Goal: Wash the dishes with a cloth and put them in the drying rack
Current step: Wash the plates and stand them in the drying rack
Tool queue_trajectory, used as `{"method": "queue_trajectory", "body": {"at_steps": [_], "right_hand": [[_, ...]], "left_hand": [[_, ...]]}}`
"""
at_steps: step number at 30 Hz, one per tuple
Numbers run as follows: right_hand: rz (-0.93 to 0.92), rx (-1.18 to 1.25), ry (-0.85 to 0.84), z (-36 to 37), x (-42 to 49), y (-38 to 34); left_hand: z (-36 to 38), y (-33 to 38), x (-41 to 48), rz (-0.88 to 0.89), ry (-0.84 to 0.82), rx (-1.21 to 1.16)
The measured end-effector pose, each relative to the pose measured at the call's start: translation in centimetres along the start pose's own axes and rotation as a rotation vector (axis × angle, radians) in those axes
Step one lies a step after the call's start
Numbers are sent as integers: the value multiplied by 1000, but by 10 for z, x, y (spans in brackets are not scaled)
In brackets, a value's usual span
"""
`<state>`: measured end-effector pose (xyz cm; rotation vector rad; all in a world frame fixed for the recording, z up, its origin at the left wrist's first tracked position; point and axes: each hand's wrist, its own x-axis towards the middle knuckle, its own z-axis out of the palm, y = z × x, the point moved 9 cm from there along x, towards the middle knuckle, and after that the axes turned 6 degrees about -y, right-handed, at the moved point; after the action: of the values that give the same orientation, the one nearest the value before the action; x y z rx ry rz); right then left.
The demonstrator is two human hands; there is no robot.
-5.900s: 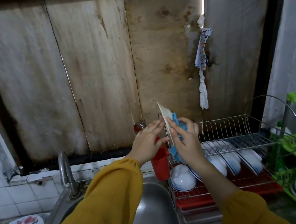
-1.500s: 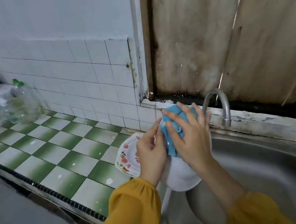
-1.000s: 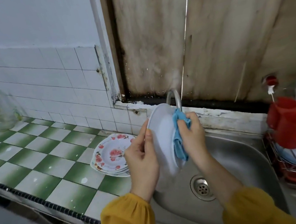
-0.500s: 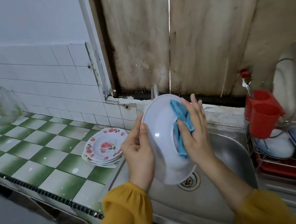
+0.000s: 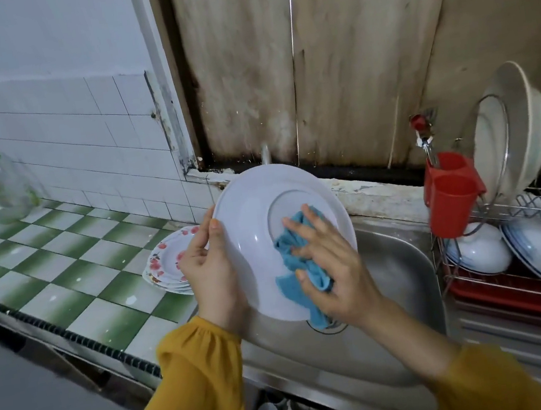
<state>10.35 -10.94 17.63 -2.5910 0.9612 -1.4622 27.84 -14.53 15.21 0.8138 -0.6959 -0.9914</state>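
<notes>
White plate [image 5: 253, 241] is held tilted over sink [image 5: 399, 277], rim gripped by left hand [image 5: 210, 271]. Blue cloth [image 5: 290, 260] is pressed on its underside by flat-fingered right hand [image 5: 332, 265]. Several dishes are already in drying rack [image 5: 537, 204]. Floral plates [image 5: 166, 263] stacked on tabletop [image 5: 64, 266] are judged unwashed.

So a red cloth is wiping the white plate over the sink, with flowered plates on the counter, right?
Not quite. The head view shows the cloth is blue, not red. The rest stands: the right hand presses it on the white plate over the sink, with flowered plates stacked on the counter.
</notes>
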Motion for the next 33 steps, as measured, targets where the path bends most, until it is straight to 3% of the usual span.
{"method": "queue_trajectory", "body": {"at_steps": [2,5,7,9,11,13,17,19,23,25,30,33], "right_hand": [[102,7,74,-14,0,23],[630,277,276,-38,5,83],[796,284,261,-43,19,91],[631,72,172,-44,46,60],[324,-121,6,-23,63,13],[169,-187,-112,-4,63,-3],[613,7,75,-28,69,51],[628,-140,72,-24,74,41],[76,-475,-42,19,55,-33],[-12,-528,2,30,26,-28],[463,103,309,7,-5,53],[663,306,390,-12,4,89]], "left_hand": [[2,0,-2,-19,-34,1],[17,6,-9,-5,-146,47],[34,10,-19,22,-248,104],[45,10,-27,53,-291,146],[46,15,-29,98,-256,162],[41,18,-24,114,-206,141],[41,12,-23,87,-243,136],[43,16,-20,117,-219,152],[33,35,3,140,-92,71],[20,44,16,150,-16,16],[6,60,28,172,-105,-32],[7,57,25,157,-202,23]]}}
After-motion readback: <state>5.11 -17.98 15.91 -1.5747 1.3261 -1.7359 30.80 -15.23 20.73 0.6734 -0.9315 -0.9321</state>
